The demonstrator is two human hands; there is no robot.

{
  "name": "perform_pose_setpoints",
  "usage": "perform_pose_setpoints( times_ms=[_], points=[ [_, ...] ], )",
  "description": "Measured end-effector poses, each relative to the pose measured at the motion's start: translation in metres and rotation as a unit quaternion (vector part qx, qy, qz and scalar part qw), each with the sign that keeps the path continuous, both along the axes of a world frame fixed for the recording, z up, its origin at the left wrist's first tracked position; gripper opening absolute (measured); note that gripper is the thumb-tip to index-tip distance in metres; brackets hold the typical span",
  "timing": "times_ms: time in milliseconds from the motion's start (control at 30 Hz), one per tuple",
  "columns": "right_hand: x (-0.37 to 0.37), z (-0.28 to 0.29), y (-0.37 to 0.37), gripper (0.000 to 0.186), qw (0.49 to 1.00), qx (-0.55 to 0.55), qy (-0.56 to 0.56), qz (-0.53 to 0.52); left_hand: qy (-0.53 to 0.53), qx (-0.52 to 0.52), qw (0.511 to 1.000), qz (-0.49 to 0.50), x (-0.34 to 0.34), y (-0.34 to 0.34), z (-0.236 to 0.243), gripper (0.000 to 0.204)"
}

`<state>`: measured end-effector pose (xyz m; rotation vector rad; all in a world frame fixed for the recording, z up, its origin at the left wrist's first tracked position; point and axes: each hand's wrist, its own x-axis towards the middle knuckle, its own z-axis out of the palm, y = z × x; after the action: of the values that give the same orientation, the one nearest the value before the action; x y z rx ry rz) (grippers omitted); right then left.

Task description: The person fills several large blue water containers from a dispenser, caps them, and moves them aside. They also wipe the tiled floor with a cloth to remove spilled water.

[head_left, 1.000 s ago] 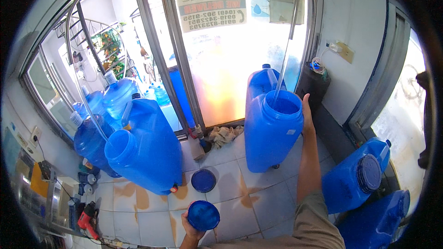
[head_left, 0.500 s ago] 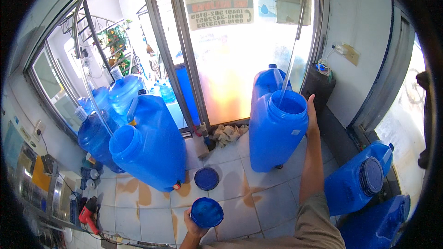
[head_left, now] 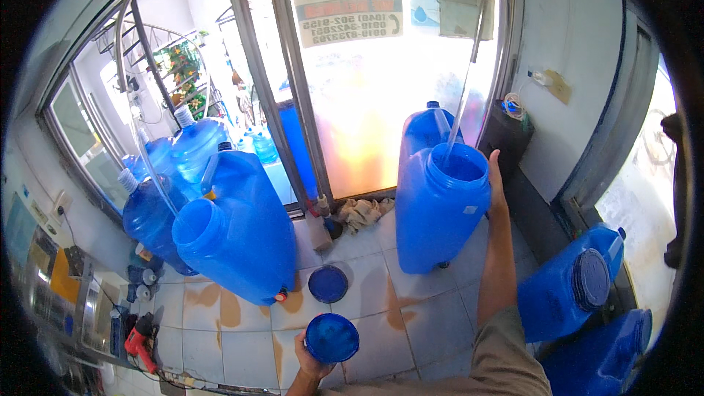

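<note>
Near the lower middle, my left hand (head_left: 308, 359) grips a round blue screw lid (head_left: 332, 338), its hollow inside facing up. A second blue lid (head_left: 328, 284) lies on the tiles just beyond it. To the right stands a tall blue water container (head_left: 440, 213), its wide mouth uncapped and a clear hose (head_left: 466, 92) running down into it. My right hand (head_left: 496, 187) rests against this container's right side, fingers extended upward; part of the hand is hidden behind the container. On the left, another uncapped blue container (head_left: 246, 224) has a second hose (head_left: 150, 165) in its mouth.
Capped blue containers (head_left: 561, 290) stand at the right. Clear blue round bottles (head_left: 150, 224) are at the left. A red heat gun (head_left: 140, 343) with a cord lies lower left. Crumpled cloth (head_left: 361, 213) sits by the glass door frame. Brown stains mark the tiled surface (head_left: 246, 359).
My left hand and the lid in it have shifted very slightly to the right. My right hand stays against the container.
</note>
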<state>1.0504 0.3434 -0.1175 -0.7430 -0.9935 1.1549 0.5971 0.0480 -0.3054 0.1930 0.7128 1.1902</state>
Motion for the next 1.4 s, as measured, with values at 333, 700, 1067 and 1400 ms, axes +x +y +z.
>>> perform_pose_setpoints(
  times_ms=[333,700,1067,1400],
  points=[
    [0.056,-0.021,0.047,0.06,0.831,0.048,-0.427,-0.353,0.01,0.043,0.999,0.001,0.006,0.006,0.004,0.075],
    [0.071,-0.128,0.084,0.051,0.655,-0.245,-0.71,-0.079,0.09,0.008,0.995,0.051,0.003,0.01,-0.011,0.075],
    [0.089,-0.195,0.1,0.05,0.686,-0.272,-0.638,-0.221,0.062,-0.014,0.997,0.051,0.004,0.013,-0.019,0.074],
    [0.095,-0.218,0.098,0.05,0.715,-0.259,-0.581,-0.291,-0.031,-0.072,0.995,0.056,0.024,0.02,0.017,0.078]
  ],
)
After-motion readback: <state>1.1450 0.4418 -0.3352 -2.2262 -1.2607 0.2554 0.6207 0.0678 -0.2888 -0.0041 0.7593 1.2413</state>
